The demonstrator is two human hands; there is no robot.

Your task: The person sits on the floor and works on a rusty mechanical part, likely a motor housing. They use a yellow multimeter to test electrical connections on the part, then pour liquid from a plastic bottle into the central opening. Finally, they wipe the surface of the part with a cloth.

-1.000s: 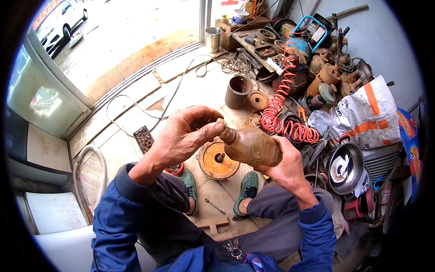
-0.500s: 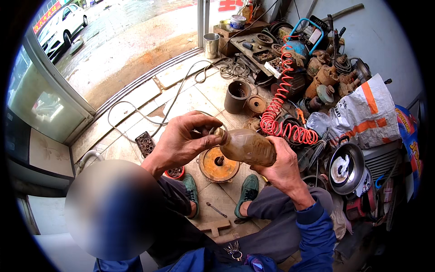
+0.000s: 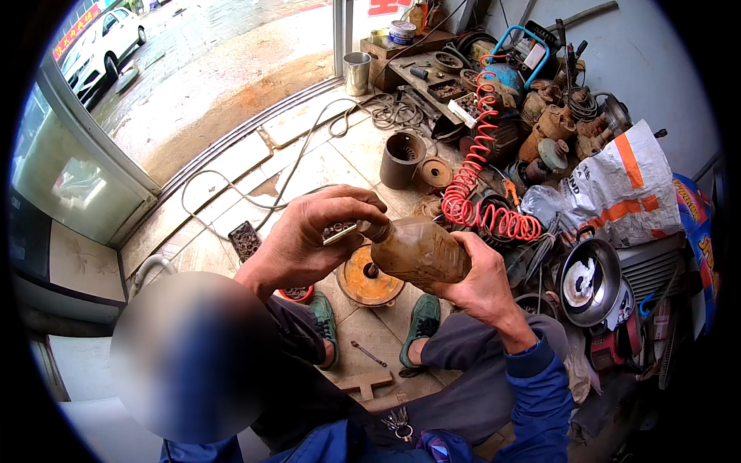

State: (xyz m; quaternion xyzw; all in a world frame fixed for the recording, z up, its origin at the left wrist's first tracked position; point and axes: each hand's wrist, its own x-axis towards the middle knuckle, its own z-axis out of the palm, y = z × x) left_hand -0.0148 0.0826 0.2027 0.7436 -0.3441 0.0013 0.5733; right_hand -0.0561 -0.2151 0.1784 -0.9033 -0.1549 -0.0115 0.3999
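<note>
Right fingers [image 3: 472, 248] are gripping a brown bottle [image 3: 421, 251], contents unclear, while left fingers [image 3: 356, 202] are curling by its neck [image 3: 377, 231], pinch unclear.

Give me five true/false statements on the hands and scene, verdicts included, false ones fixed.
1. The right hand grips the bottle by its body. True.
2. The bottle is upright. False: it is tipped sideways, neck toward the left hand.
3. The coiled hose is red. True.
4. The wrench lies in the frying pan. False: it is on the floor, between the shoes.
5. The shoes are white. False: they are green.
</note>
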